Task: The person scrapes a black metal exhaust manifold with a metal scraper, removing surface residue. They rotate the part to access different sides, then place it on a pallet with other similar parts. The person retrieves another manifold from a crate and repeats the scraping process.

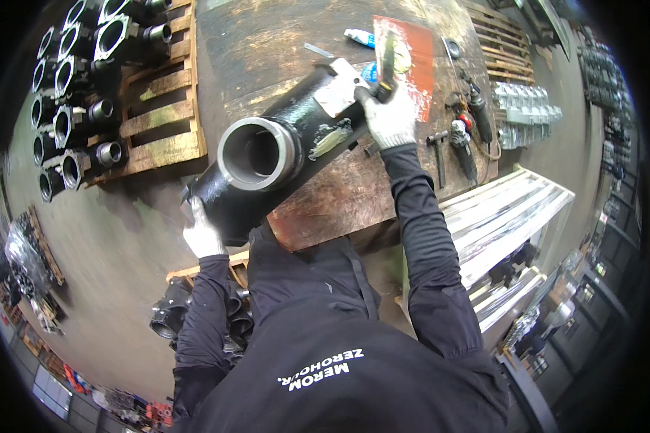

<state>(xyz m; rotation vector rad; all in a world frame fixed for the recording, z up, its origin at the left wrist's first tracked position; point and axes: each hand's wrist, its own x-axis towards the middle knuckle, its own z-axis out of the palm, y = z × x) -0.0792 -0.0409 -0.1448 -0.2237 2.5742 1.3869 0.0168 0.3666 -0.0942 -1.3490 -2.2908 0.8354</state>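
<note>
A large black cast pipe (314,97) with a bare-metal round side opening (256,153) lies slanted over the table's near left corner. Its lower end juts past the edge, where my left hand (205,232), in a white glove, grips it. Pale putty (330,139) is smeared on the pipe's side. At the upper end, my gloved right hand (390,115) is closed around a dark putty knife (388,61), its thumb against the pipe. Under the knife is a reddish board (419,68) with a pale yellow putty mound (401,59). The fingers are partly hidden.
The worn wooden table (339,209) carries a white-and-blue tube (360,36), a hammer (438,155) and an angle grinder (462,144). Several black castings (68,72) stand on a pallet (162,119) at left. A plastic-wrapped rack (505,216) stands close on the right.
</note>
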